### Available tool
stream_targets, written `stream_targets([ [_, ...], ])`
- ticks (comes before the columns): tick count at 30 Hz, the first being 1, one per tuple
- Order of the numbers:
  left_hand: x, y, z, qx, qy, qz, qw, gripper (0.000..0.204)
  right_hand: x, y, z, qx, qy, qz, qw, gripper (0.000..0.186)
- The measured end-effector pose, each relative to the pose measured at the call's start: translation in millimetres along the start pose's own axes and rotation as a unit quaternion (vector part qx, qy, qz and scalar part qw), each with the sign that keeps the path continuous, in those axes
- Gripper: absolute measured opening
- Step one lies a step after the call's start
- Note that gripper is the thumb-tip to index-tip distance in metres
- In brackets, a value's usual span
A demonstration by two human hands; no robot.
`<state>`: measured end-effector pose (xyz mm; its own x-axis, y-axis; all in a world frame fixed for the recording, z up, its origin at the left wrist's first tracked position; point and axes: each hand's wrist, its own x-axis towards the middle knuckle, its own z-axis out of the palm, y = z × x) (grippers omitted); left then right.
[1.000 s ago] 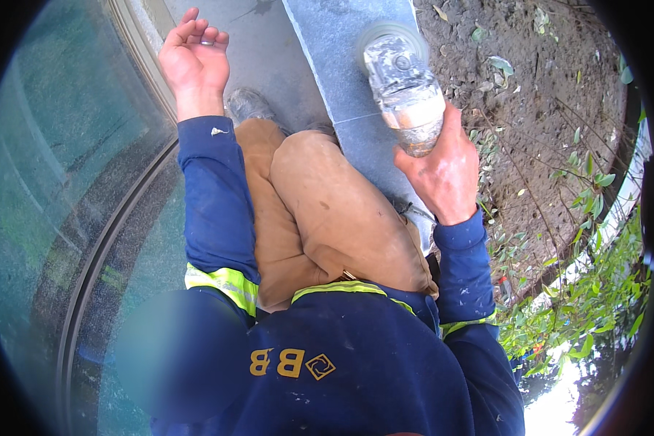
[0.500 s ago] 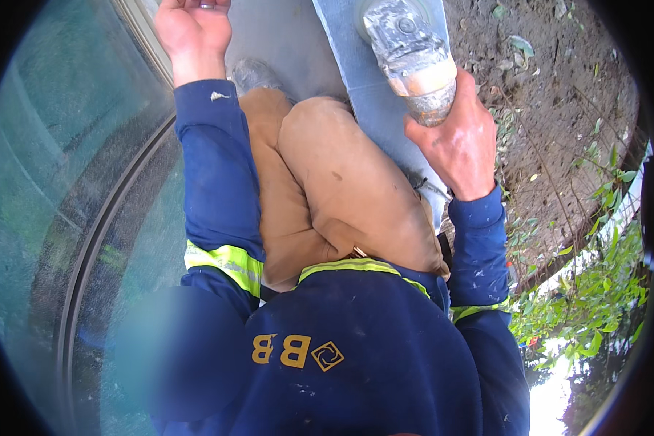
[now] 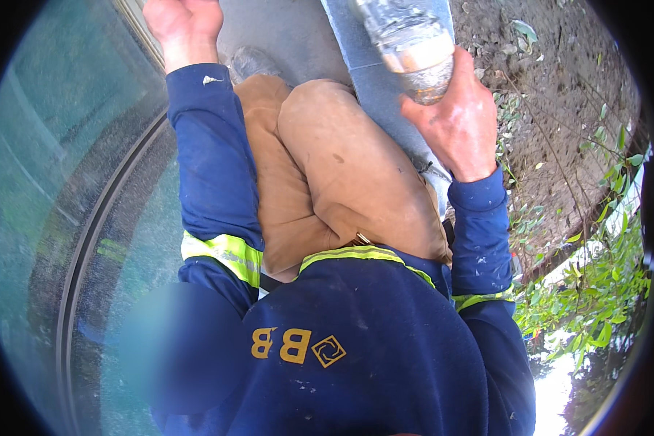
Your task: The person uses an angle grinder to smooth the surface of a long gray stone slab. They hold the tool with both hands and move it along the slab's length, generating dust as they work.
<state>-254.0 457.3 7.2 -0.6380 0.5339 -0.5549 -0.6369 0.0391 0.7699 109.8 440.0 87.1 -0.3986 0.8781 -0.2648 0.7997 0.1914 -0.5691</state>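
My right hand is wrapped round the rear of a dusty angle grinder, a power tool with grey, worn wrapping and a pale band. Its front end runs past the upper edge of the view. Beneath it lies a long grey-blue slab, stretching beside my bent knee. At the upper left, my left hand is raised near the frame of a glass pane, palm side partly showing. The view cuts off its fingers, so whether it holds anything is hidden.
A large greenish glass pane with a dark curved frame strip stands close on my left. My dusty shoe rests on grey floor. To the right are bare soil with dry leaves and leafy green plants.
Both hands have shifted slightly up and away from me. The grinder has moved forward along the slab with my right hand, and its front end has left the view.
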Motion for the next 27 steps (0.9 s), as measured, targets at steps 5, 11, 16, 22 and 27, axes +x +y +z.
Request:
stream_targets([
  [5,0.5,-1.4,1.0,-0.006,-0.003,0.0,1.0,0.024,5.8,-0.6,-1.0,-0.005,0.012,0.013,1.0,0.067],
  [11,0.1,0.9,-2.1,-0.01,-0.006,0.003,1.0,0.025,2.4,-2.0,-0.4,-0.005,-0.009,-0.009,1.0,0.069],
  [16,3.3,-1.8,-3.6,-0.017,-0.012,-0.002,1.0,0.025,3.9,-1.2,-2.2,-0.007,-0.001,0.009,1.0,0.068],
  [22,2.4,-1.7,-2.5,-0.022,-0.009,-0.001,1.0,0.025,1.5,-7.9,0.4,-0.002,-0.029,0.004,1.0,0.069],
  [27,-0.8,-0.6,0.6,-0.019,-0.011,0.002,1.0,0.025,3.2,-7.8,-2.7,0.005,-0.028,0.035,0.999,0.071],
])
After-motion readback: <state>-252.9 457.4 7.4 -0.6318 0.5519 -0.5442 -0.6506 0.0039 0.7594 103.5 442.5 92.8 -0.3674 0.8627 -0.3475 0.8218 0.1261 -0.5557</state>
